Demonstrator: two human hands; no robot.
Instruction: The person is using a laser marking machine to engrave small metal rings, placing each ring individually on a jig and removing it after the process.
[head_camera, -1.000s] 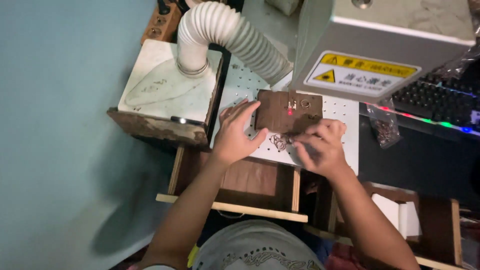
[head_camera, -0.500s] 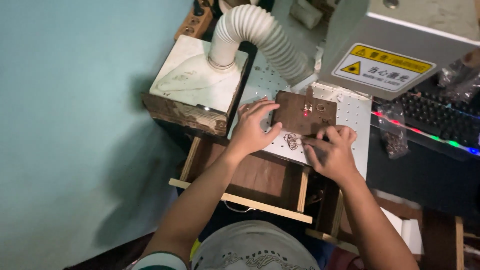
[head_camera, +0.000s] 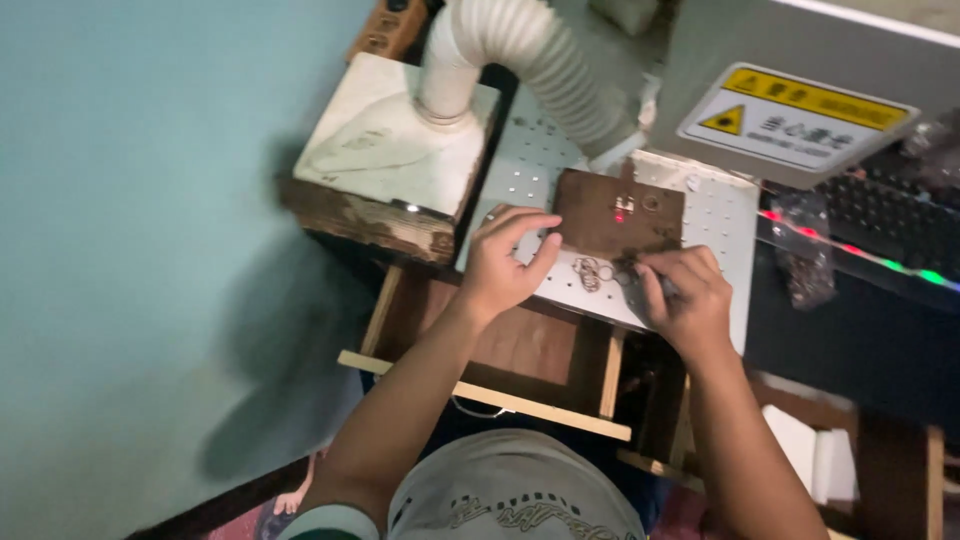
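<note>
**Small rings handled at a marking station, brown plate under the red dot**

Head view: The left hand (head_camera: 503, 262) lies with fingers loosely spread, fingertips touching the left edge of the brown plate (head_camera: 618, 212) on the white perforated bed (head_camera: 720, 215). The right hand (head_camera: 685, 300) is curled just below the plate's lower right corner, its fingers pressed together around something small and dark; what it pinches cannot be made out. Between the two hands, just below the plate, sits a little heap of metal rings (head_camera: 592, 272). On the plate, above both hands, a red light dot glows beside one ring (head_camera: 650, 203) already laid there. Judging from this, one piece is in position while the heap remains to be dealt with, so the work looks early to midway.

Up and left of the left hand stands a worn white box (head_camera: 385, 150) with a ribbed white hose (head_camera: 530, 60) rising from it. Above the right hand hangs a grey machine head (head_camera: 740, 50) with a yellow warning label (head_camera: 795, 118); to its right is a keyboard (head_camera: 890, 225) with coloured lighting. Below the hands is a wooden frame (head_camera: 480, 395); a teal wall (head_camera: 150, 200) fills the left side.
</note>
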